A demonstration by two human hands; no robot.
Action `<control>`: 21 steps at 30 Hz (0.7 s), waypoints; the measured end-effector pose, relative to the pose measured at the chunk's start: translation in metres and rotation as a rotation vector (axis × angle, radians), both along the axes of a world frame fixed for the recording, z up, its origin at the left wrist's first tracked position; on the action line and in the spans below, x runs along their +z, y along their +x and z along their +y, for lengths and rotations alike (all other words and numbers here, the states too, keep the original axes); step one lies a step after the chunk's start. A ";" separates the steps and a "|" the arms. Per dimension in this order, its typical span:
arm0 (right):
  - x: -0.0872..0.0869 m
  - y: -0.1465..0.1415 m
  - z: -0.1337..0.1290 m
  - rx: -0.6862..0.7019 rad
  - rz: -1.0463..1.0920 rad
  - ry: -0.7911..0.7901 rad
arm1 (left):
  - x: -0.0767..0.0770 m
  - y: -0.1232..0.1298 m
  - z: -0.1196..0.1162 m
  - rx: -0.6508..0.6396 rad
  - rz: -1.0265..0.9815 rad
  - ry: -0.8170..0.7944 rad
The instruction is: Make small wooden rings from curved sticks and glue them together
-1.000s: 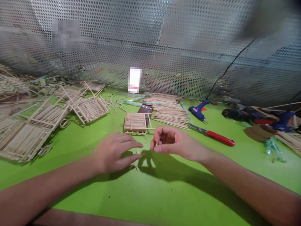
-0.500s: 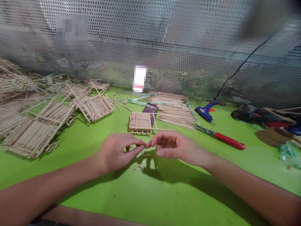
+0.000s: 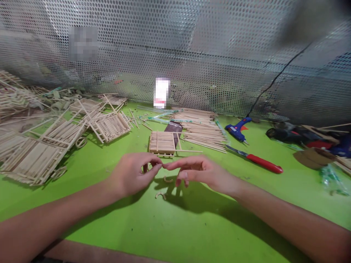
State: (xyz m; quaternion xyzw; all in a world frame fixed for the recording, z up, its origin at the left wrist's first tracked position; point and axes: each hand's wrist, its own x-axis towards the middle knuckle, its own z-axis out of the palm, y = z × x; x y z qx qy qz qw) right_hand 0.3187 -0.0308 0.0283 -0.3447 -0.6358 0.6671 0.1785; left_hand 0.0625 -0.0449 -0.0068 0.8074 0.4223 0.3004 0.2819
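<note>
My left hand (image 3: 134, 173) is closed, thumb and fingers pinched together; whatever is between the tips is too small to make out. The index finger of my right hand (image 3: 201, 171) reaches to those tips, its other fingers apart and nothing seen in them. Below the hands, a small curved wooden piece (image 3: 168, 179) and a second curved piece (image 3: 160, 196) lie on the green table (image 3: 175, 233). Just beyond my hands sits a small stick-built cart body (image 3: 162, 142) with long side sticks pointing right.
Thin sticks (image 3: 203, 128) lie in a pile behind. To the right are a blue glue gun (image 3: 238, 129), a red-handled knife (image 3: 264, 163) and a brown roll (image 3: 314, 157). Stick-built carts (image 3: 35, 159) crowd the left. A perforated metal sheet (image 3: 175, 44) stands at the back.
My right hand's index finger has stretched out and its other fingers have spread. My left hand has shifted slightly left, still pinched. The whole view has shifted slightly.
</note>
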 end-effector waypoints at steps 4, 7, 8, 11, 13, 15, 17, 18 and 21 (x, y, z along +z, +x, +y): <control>-0.002 0.000 0.001 -0.024 0.013 -0.027 | -0.001 0.000 0.002 0.011 0.013 -0.046; -0.003 0.001 0.002 -0.024 0.037 -0.026 | -0.001 0.000 0.002 0.012 -0.013 -0.078; -0.003 0.001 0.002 -0.025 0.043 -0.026 | -0.001 0.000 0.002 0.013 -0.018 -0.088; -0.004 0.002 0.002 -0.032 0.053 -0.029 | 0.000 0.000 0.001 0.023 -0.006 -0.101; -0.004 0.002 0.002 -0.037 0.052 -0.029 | 0.001 0.000 0.001 0.032 0.006 -0.100; -0.004 0.002 0.003 -0.038 0.057 -0.031 | 0.002 0.000 0.002 0.037 0.011 -0.095; -0.004 0.002 0.003 -0.030 0.068 -0.032 | 0.002 0.000 0.002 0.032 0.007 -0.096; -0.004 0.002 0.004 -0.028 0.074 -0.033 | 0.002 0.000 0.002 0.030 0.003 -0.096; -0.005 0.003 0.005 -0.043 0.078 -0.032 | 0.003 -0.001 0.001 0.021 -0.020 -0.105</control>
